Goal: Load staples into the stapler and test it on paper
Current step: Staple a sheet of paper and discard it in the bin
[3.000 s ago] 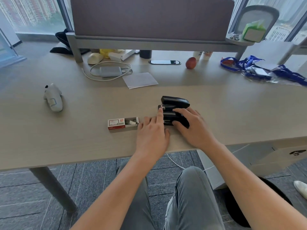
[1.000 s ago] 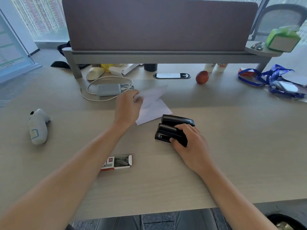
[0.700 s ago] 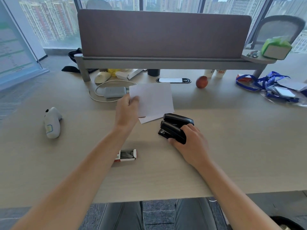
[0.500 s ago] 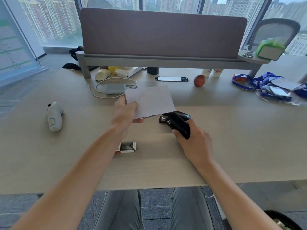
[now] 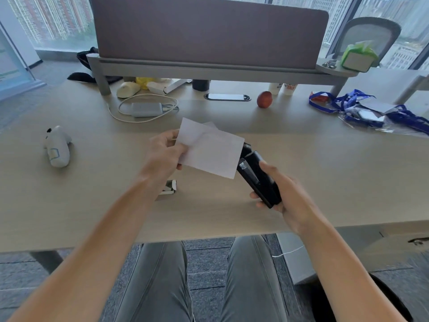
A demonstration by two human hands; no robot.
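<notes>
The left hand pinches the white paper by its left edge, thumb on the near face and fingers curled behind, holding the sheets up off the desk and tilted so the far corner rises; a second sheet's corner peeks out behind the top edge. The right hand is wrapped around the rear of the black stapler, thumb lying along its top and fingertips showing beneath the base, so the tool is lifted clear of the desk and angled with its nose pointing up and left. The paper's right edge meets the front of the stapler – the sheet covers the mouth, so whether it sits between the jaws cannot be told, though the upper arm looks raised a little from the base. Under the left wrist, the staple box lies on the desk with its open end showing, mostly hidden by the forearm. Farther back sit a red apple, a grey charger ringed by its white cable, and, off to the left, a white handheld device lying on its side – all well apart from the hands
</notes>
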